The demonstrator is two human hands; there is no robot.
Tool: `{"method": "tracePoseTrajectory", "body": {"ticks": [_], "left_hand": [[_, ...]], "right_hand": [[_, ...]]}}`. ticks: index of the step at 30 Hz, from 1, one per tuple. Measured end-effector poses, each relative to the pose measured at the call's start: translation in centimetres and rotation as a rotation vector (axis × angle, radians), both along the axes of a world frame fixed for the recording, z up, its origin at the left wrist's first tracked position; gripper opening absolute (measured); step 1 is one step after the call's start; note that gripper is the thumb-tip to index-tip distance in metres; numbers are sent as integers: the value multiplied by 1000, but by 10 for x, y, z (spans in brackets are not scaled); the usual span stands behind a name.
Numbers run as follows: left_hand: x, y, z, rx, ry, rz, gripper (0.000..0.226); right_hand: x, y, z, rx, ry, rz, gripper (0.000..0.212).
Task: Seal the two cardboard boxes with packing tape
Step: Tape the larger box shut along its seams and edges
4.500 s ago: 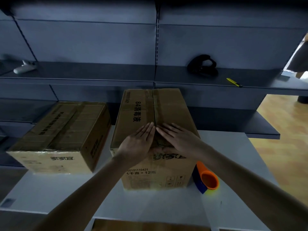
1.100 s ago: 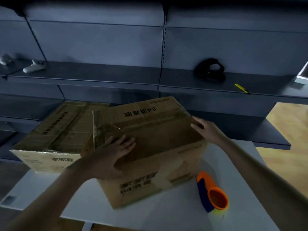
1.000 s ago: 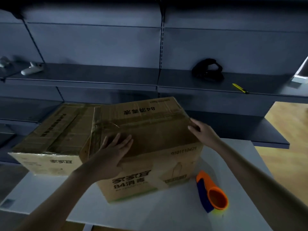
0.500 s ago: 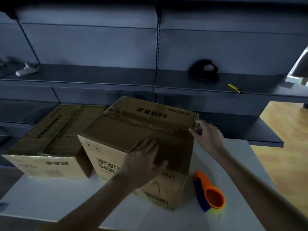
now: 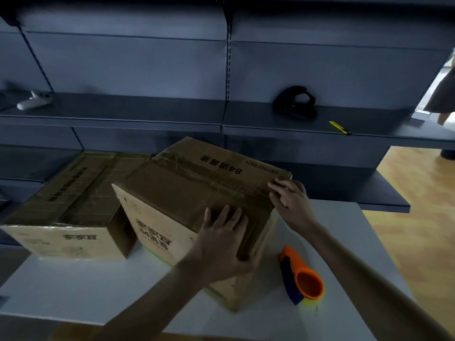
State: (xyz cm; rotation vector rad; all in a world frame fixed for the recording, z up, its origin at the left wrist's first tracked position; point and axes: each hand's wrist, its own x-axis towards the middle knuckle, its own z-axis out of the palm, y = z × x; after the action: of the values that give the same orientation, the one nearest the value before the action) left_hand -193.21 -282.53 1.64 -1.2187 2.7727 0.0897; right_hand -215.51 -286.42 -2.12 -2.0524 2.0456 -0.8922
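Two cardboard boxes stand on a white table [image 5: 73,286]. The nearer box [image 5: 187,193] sits skewed in the middle, a corner pointing at me, with tape along its top seam. My left hand [image 5: 221,239] lies on its top near the front corner, fingers spread flat and thumb over the edge. My right hand [image 5: 290,200] touches the box's right top corner with bent fingers. The other box [image 5: 73,193] rests to the left, its top flaps shut and taped. An orange and blue tape dispenser [image 5: 301,279] lies on the table right of the nearer box.
Dark shelving runs behind the table. On the shelf lie a black object [image 5: 295,103], a yellow utility knife [image 5: 340,127] and a white device [image 5: 33,102]. Wooden floor [image 5: 418,193] shows at the right, with a person's legs [image 5: 443,99] at the far edge.
The nearer box has been turned on the table, from lengthwise to skewed with a corner toward me. Both hands moved round with it, from the seam to its corners.
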Motion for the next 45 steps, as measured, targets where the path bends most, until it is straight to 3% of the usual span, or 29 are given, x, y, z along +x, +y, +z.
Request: {"method": "tracePoseTrajectory", "body": {"ticks": [3,5,7,10,15,19,26,29,31,35,39,45], "left_hand": [[54,-16,-9,134,41,-96,92],[89,-26,-10,271,131,-34,92],[115,-32,-11,295,181,61,82],[129,-39,-20,107,284,112,65],[130,-48,-35,-124,458,61,61],[125,-71,-30,-122,468,47,60],[116,-82,-32,-65,437,22,52],[111,-76,-31,-113,395,5,55],[101,-70,-26,-113,364,22,64],[72,-60,-19,-121,326,-2,96],[51,-60,-26,-196,320,-37,87],[43,-59,-25,-231,263,-4,75]], "right_hand": [[1,14,1,-261,202,116,53],[-3,15,2,-350,209,242,57],[-2,14,2,-283,236,340,64],[6,17,-10,-89,223,403,76],[23,29,-22,-198,218,229,72],[22,43,-30,-279,272,164,63],[10,61,-47,-184,-33,43,63],[-4,80,-83,-46,-98,-212,49],[-14,84,-112,180,-75,-362,35],[-23,82,-149,621,38,-412,31],[-18,85,-173,490,-278,-382,7],[-8,71,-181,445,-763,-780,57]]}}
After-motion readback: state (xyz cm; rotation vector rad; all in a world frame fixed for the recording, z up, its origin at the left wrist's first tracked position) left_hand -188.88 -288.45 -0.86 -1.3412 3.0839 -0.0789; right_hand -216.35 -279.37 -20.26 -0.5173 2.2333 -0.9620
